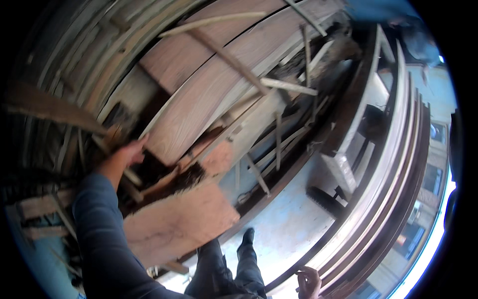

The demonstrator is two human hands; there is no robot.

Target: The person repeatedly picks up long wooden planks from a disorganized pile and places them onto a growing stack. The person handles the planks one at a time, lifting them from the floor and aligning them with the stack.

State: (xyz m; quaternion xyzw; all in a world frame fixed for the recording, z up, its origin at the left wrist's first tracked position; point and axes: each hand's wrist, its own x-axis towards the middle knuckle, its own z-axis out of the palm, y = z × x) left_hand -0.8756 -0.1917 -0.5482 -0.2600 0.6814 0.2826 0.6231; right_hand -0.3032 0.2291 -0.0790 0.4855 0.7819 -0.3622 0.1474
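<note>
My left hand (132, 152) reaches out at the left, beside the near end of a long, smooth, brownish plank (199, 107). Its fingers are stretched out and somewhat blurred, close to the plank's corner; whether they touch it I cannot tell. A rough-edged board (59, 108) ends just beyond this hand. Nearer to me than that hand is a short, wide, pale board (179, 222). At the lower edge, my right hand (309, 283) has its fingers curled in, with nothing seen in them. It is near the long stacked beams (383, 229) on the right.
Thin sticks (224, 57) lie across the planks. Stacked timber (74, 50) fills the far left. A pale frame (341, 172) and a dark brush-like thing (323, 199) are right of the middle. Pale floor (284, 224) shows around my boot (247, 236).
</note>
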